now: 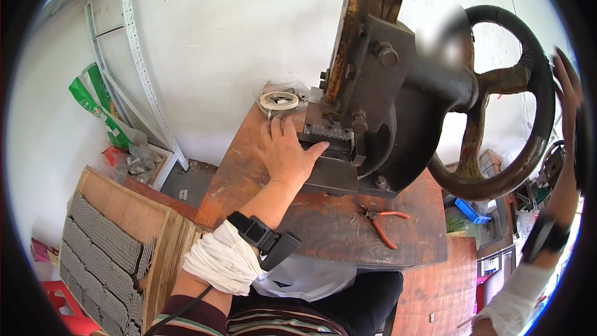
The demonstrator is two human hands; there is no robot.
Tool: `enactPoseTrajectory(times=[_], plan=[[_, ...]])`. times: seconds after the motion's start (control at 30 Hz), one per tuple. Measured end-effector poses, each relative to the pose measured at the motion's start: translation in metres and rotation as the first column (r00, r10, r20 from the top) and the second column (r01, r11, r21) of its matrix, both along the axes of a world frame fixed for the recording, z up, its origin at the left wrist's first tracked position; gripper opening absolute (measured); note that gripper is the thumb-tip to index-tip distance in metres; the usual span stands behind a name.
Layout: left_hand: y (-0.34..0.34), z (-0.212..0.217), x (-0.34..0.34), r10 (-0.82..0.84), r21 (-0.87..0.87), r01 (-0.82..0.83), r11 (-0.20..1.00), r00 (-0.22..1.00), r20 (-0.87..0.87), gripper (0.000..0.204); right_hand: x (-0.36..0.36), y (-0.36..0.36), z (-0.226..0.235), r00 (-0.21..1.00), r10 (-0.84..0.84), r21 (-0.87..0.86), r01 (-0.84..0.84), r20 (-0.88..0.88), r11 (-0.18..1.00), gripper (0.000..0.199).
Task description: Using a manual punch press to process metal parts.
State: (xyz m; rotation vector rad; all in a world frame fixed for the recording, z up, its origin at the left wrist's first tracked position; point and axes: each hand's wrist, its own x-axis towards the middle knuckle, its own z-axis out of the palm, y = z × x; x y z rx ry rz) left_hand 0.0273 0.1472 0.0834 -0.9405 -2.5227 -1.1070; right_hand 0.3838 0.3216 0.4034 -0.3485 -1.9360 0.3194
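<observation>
**One hand at the die, one on the wheel**

Nearest the person, red-handled pliers (385,223) lie loose on the worn wooden bench (249,168), handles toward the far right, within easy reach but clear of the work. Beyond them the left hand (287,149) rests palm down on the bench, fingers spread and extended, their tips touching the small metal piece (329,139) seated in the press bed, probably to steady it under the ram. That piece lies flat, its long axis running left to right across the front of the black hand press (379,118). Farther right, the right hand (569,96) is laid open against the rim of the big iron handwheel (528,112), fingers stretched along it rather than wrapped. A roll of tape (278,101) sits by the white wall
</observation>
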Motion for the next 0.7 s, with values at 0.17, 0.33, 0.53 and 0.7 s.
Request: enactPoseTrajectory(times=[0.17,0.33,0.53,0.7], plan=[[-0.002,-0.011,-0.01,0.088,0.053,-0.091,0.994,0.995,0.056,0.101,-0.082,0.035,0.02,0.972,0.148,-0.631,0.002,0.185,0.776,0.039],[-0.005,-0.008,-0.009,0.086,0.119,-0.102,0.988,0.987,0.135,0.107,-0.051,-0.031,-0.053,0.977,-0.213,-0.387,0.208,0.032,0.898,0.044],[-0.006,-0.01,-0.007,0.099,0.101,-0.112,0.989,0.987,0.127,0.11,-0.092,-0.039,-0.301,0.778,-0.408,0.072,0.498,-0.478,0.864,0.061],[-0.007,-0.006,-0.009,0.052,0.126,-0.068,0.99,0.99,0.129,0.111,-0.025,-0.036,-0.087,0.902,-0.4,-0.301,0.431,0.159,0.851,0.051]])
